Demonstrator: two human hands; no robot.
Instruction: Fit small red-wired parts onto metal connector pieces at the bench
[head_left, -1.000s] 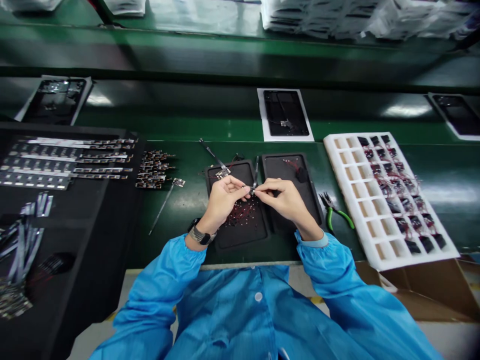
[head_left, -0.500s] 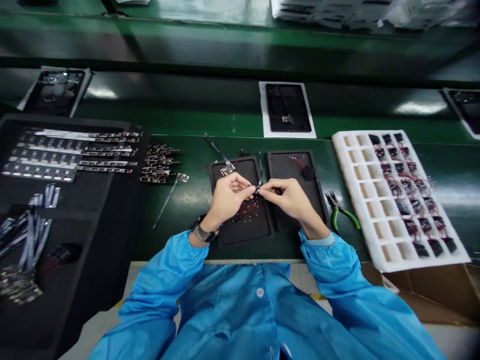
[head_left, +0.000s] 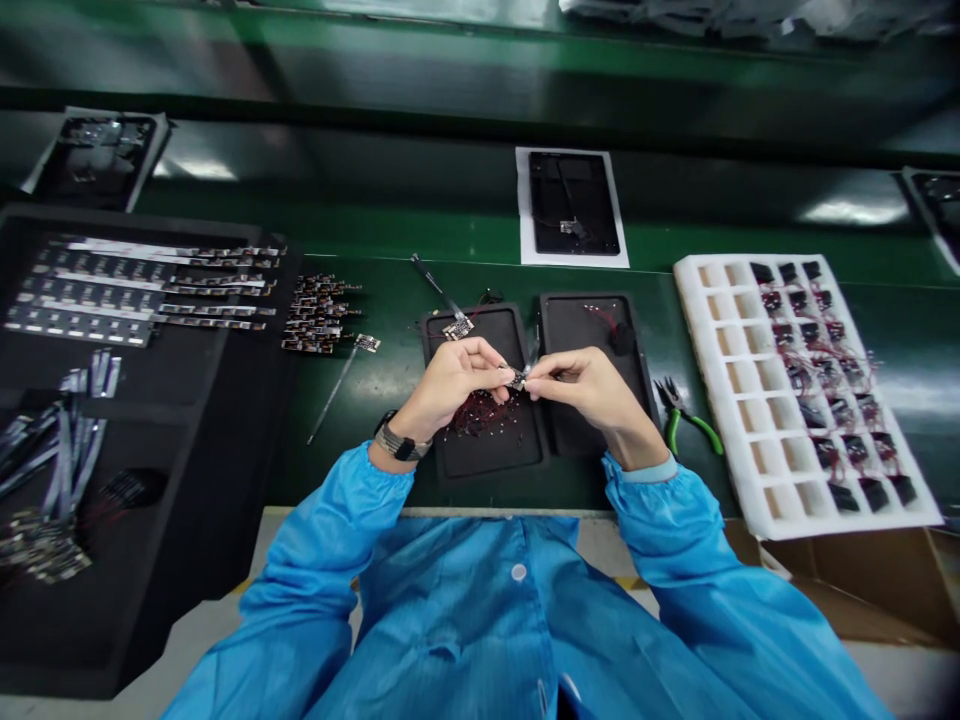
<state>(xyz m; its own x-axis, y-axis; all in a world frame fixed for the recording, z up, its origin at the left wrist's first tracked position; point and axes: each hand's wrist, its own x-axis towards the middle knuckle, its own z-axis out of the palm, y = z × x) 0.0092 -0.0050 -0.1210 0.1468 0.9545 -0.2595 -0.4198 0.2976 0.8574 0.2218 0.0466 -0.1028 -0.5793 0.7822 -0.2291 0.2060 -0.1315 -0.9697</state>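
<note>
My left hand (head_left: 459,385) pinches a small circuit board (head_left: 517,380) between thumb and fingertips. A thin flat ribbon cable (head_left: 535,345) rises from the board. My right hand (head_left: 581,388) is closed in a pinch at the board's right end; its fingertips hide the exact contact. Beneath the left hand, a black tray (head_left: 491,462) bears a heap of small red-wired parts (head_left: 484,412). Another board with a ribbon (head_left: 457,328) rests at that tray's upper edge. A second black tray (head_left: 564,318), with a black red-wired part (head_left: 621,338) in it, lies under the right hand.
Green-handled pliers (head_left: 690,420) lie right of the trays, beside a white foam tray (head_left: 776,455) of black wired parts. Stacked boards (head_left: 322,315) and a single ribboned board (head_left: 366,343) lie left. A tablet-like casing (head_left: 574,190) is at the back; a black bin (head_left: 150,480) stands far left.
The board between my fingertips now shows more of its face, and its ribbon leans further right. The whole view has shifted slightly; both hands remain pinched together over the trays.
</note>
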